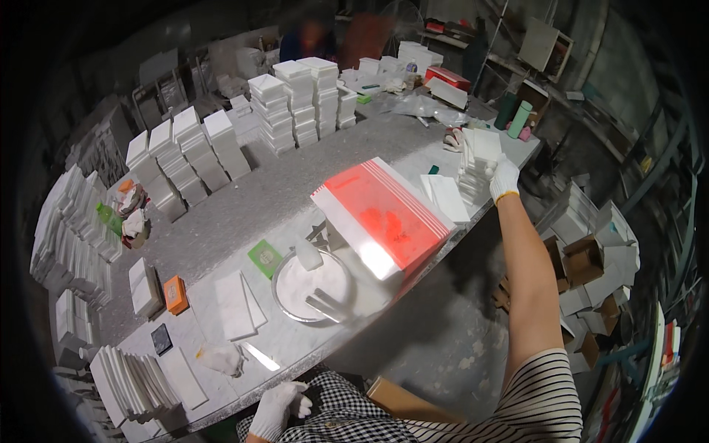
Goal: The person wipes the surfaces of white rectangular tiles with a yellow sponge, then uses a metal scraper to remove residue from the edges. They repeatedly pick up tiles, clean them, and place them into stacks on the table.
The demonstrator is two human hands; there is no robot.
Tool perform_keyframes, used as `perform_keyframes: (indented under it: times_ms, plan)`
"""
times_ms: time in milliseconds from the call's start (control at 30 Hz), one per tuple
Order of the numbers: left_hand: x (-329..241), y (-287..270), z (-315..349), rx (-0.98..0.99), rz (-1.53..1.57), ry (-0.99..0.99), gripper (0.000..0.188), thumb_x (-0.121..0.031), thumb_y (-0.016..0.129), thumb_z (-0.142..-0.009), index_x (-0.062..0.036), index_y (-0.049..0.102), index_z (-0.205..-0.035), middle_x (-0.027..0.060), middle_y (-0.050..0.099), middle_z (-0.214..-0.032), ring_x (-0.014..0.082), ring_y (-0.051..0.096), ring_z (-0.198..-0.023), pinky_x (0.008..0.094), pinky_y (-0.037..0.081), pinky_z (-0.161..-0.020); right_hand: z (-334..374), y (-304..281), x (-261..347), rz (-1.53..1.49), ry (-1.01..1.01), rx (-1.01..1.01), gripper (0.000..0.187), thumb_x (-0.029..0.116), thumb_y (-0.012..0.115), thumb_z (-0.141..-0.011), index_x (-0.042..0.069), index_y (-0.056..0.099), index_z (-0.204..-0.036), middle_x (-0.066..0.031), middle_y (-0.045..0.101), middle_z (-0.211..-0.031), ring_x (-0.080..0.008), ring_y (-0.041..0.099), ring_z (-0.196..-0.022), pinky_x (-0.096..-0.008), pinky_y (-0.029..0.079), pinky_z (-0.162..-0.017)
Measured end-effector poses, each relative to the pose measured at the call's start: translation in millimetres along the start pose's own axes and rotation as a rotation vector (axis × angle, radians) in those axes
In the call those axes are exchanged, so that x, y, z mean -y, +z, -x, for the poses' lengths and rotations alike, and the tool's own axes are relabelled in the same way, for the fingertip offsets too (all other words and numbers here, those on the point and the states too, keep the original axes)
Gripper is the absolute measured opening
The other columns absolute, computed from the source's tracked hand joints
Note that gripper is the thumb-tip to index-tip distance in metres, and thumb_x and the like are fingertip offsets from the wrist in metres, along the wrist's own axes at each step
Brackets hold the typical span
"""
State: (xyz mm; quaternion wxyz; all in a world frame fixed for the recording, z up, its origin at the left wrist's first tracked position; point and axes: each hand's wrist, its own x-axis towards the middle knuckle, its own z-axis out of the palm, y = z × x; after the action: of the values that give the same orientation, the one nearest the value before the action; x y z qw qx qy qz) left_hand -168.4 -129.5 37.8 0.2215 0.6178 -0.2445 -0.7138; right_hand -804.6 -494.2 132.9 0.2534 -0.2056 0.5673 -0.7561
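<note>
My right hand (504,181), in a white knit glove with a yellow cuff, reaches far out to the right end of the table. Its fingers grip the side of a stack of white tiles (481,151); which tile they hold is partly hidden. Close to my body, by the table's front edge, my left hand (278,410) hovers over the checked apron, also gloved, its fingers loosely bent and apart with nothing in them. Two thin white tiles (445,198) lie flat beside the stack.
A red-and-white box (388,214) stands mid-table beside a round pan of white powder (295,284). Tall tile stacks (272,114) line the far side; more slabs (129,384) stand at the near left. Cardboard boxes (583,262) are piled right of the table. A person (309,44) is at the back.
</note>
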Motion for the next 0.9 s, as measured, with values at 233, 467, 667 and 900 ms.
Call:
perform_keyframes:
  times_ms: [233,467,667,900]
  plan:
    - [-1.8,22.0,16.2,-0.079,0.282,-0.119,0.028,-0.025,0.065,-0.095,-0.0042,0.066,-0.114,0.0103,0.064,-0.071,0.0209,0.059,-0.058,0.0326,0.051,-0.053,-71.9,12.1,-11.0,0.495,-0.083,0.017,0.024,0.017,0.047,-0.101,0.002,0.065,-0.094,-0.0149,0.071,-0.081,-0.0251,0.068,-0.069,-0.0369,0.052,-0.058]
    - [-23.9,34.2,-4.3,0.04,0.107,-0.1,0.029,-0.024,0.058,-0.098,-0.0039,0.065,-0.118,0.0098,0.064,-0.069,0.0205,0.058,-0.057,0.0328,0.049,-0.052,-121.3,-52.3,-21.2,0.855,-0.407,-0.141,0.033,0.025,0.056,-0.092,0.011,0.073,-0.117,-0.0199,0.073,-0.094,-0.0391,0.071,-0.094,-0.0445,0.056,-0.084]
    - [-20.3,29.7,5.6,0.114,0.011,0.009,0.049,-0.033,0.051,-0.106,0.0113,0.055,-0.127,0.016,0.069,-0.091,0.0192,0.065,-0.079,0.0317,0.055,-0.074,-48.1,2.1,-37.0,1.138,-0.711,-0.134,0.037,0.029,0.055,-0.094,0.013,0.07,-0.124,-0.0182,0.069,-0.119,-0.039,0.064,-0.113,-0.0448,0.05,-0.098]
    - [-27.3,24.1,3.2,0.159,-0.2,0.247,0.041,-0.031,0.057,-0.103,0.0063,0.065,-0.119,0.0052,0.066,-0.082,0.0129,0.059,-0.077,0.0275,0.049,-0.07,-16.2,-45.6,-46.2,1.247,-1.161,0.05,0.04,0.02,0.051,-0.103,0.003,0.058,-0.138,-0.0146,0.061,-0.139,-0.0303,0.059,-0.122,-0.0366,0.046,-0.105]
